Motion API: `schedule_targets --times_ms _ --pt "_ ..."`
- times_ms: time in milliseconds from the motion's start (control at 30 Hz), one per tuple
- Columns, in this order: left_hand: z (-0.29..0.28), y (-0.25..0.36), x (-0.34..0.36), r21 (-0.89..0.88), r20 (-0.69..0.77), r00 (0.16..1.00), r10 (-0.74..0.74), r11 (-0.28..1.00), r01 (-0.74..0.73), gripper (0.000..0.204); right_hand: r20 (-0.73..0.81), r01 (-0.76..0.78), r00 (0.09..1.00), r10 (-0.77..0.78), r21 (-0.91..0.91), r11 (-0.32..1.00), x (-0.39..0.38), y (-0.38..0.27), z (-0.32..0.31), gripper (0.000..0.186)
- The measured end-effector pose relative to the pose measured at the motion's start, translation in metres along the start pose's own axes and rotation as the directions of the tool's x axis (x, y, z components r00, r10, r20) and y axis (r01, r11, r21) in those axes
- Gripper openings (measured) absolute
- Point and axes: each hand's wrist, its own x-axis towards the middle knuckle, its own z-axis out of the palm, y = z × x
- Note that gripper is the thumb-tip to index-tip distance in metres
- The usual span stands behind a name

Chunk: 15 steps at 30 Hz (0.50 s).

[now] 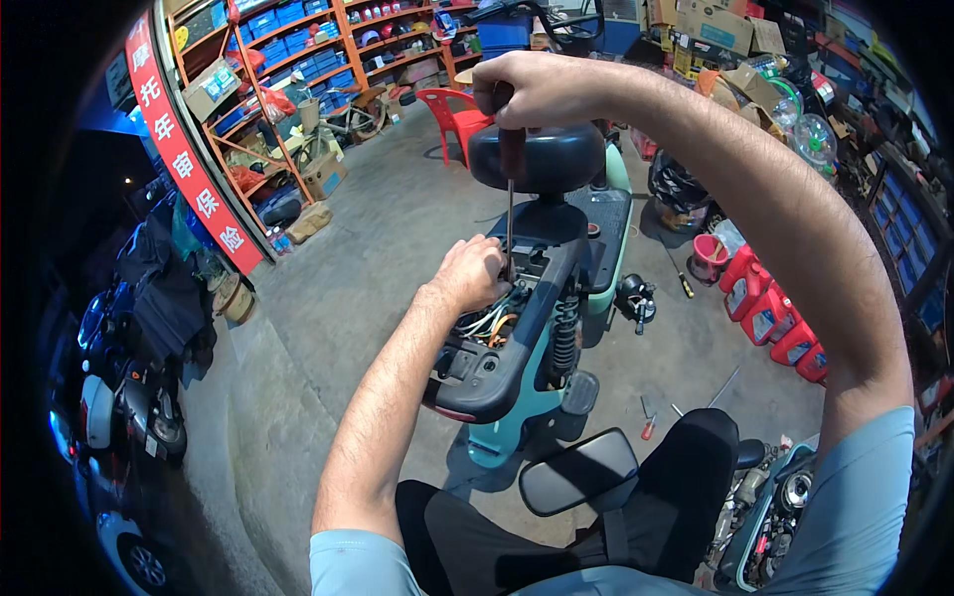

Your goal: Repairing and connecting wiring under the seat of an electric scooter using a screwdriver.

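Observation:
My right hand [527,87] is raised and wrapped around the dark red handle of a long screwdriver [512,159]. Its thin shaft runs straight down into the open seat compartment of a teal electric scooter [517,382]. At the shaft's lower end my left hand [467,273] is closed, fingers curled inside the compartment; what they pinch is hidden. Loose wires [489,323], white, green and orange, lie just below that hand. Behind the shaft stands the scooter's round black seat [552,159], tipped up.
Screwdrivers [648,422] and a black round part [636,298] lie on the floor to the right. Past them stand red jugs [765,313] and a pink bucket [708,256]. A red chair [457,121] and orange shelves [348,55] are farther back. Motorbikes [139,397] line the left.

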Motion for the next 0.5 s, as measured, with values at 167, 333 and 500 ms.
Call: schedule_targets --times_ms 167,333,500 --pt "0.003 0.000 0.004 0.014 -0.010 0.999 0.051 0.999 -0.051 0.024 0.060 0.221 0.972 -0.226 0.073 0.972 -0.006 0.004 -0.006 0.019" --pt "0.007 -0.002 0.000 0.075 -0.023 0.995 0.093 0.993 -0.091 0.021 -0.008 0.197 0.980 -0.197 0.074 0.978 -0.024 0.003 -0.016 0.014" --pt "0.001 0.007 0.001 0.028 -0.013 0.994 0.112 0.993 -0.112 0.019 -0.099 0.144 0.984 -0.148 -0.050 0.988 -0.049 0.036 -0.062 0.014"
